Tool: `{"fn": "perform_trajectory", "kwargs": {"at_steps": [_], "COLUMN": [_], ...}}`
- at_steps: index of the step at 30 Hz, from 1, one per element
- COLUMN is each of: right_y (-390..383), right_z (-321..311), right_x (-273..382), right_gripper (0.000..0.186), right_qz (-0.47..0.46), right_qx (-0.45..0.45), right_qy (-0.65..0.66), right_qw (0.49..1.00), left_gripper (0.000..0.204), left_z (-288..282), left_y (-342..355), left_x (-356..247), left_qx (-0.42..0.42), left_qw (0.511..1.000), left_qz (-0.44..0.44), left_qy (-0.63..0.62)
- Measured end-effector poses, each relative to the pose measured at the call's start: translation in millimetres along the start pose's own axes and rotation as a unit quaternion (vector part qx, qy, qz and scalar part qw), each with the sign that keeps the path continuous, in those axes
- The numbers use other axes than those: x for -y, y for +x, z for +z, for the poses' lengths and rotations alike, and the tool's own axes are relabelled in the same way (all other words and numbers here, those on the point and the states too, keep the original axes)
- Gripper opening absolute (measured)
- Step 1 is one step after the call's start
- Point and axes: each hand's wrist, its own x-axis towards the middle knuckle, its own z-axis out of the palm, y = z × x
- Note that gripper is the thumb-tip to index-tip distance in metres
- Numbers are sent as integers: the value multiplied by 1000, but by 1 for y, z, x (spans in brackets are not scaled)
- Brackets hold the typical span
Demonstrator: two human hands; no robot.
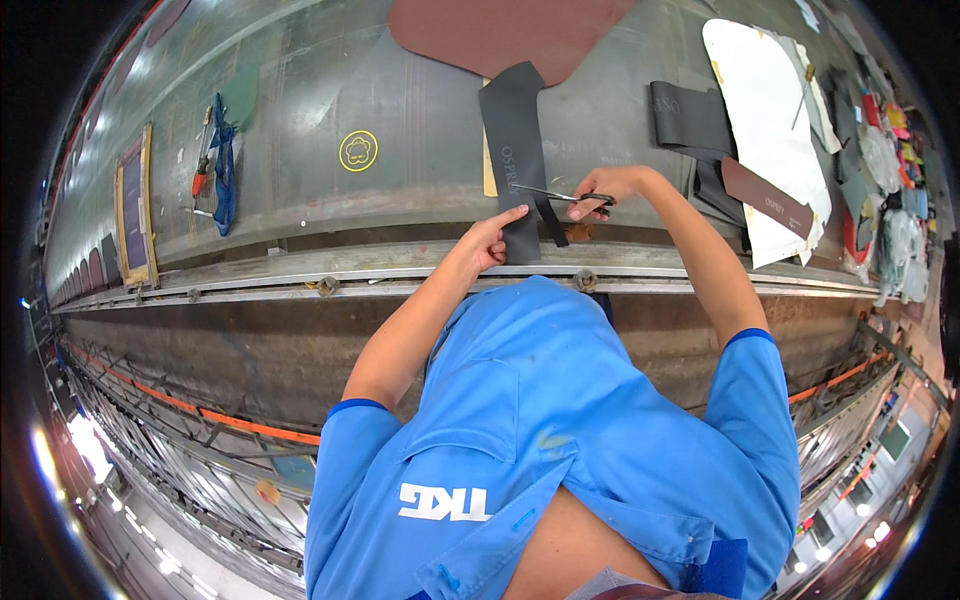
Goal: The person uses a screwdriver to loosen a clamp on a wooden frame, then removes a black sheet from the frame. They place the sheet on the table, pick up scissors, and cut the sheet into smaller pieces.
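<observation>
A dark grey strip of sheet material (512, 150) with pale lettering lies lengthwise over the table, its near end by the metal edge rail. My left hand (490, 240) grips its left side near that end, index finger stretched across it and thumb side hidden. From the right, my right hand (600, 188) is closed on a pair of scissors (592, 198), fingers at the black handles. The blades point left and reach the strip's right part. A narrow dark sliver (550, 222) slants off the strip's right side below the blades.
A large maroon sheet (500, 35) lies beyond the strip. To the right are a white sheet (765, 110), a folded dark band (690, 115) and a brown lettered piece (765, 195). Leftward lie a blue cloth (224, 175), a red-handled tool (200, 180) and a wooden frame (140, 205).
</observation>
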Motion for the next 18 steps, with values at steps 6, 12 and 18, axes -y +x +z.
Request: {"fn": "perform_trajectory", "kwargs": {"at_steps": [6,12,18], "right_y": [10,13,-2], "right_z": [-1,-4,-15], "right_x": [13,16,21], "right_gripper": [51,50,49], "right_qz": [-11,-32,-15], "right_qx": [26,57,73], "right_qy": [13,37,71], "right_qw": [1000,997,995], "left_gripper": [42,41,43], "left_z": [39,31,35], "left_y": [-30,-16,-48], "left_x": [-12,2,11], "left_qx": [3,-32,-141], "left_qw": [997,989,960], "left_qz": [63,143,231], "left_qy": [37,22,72]}}
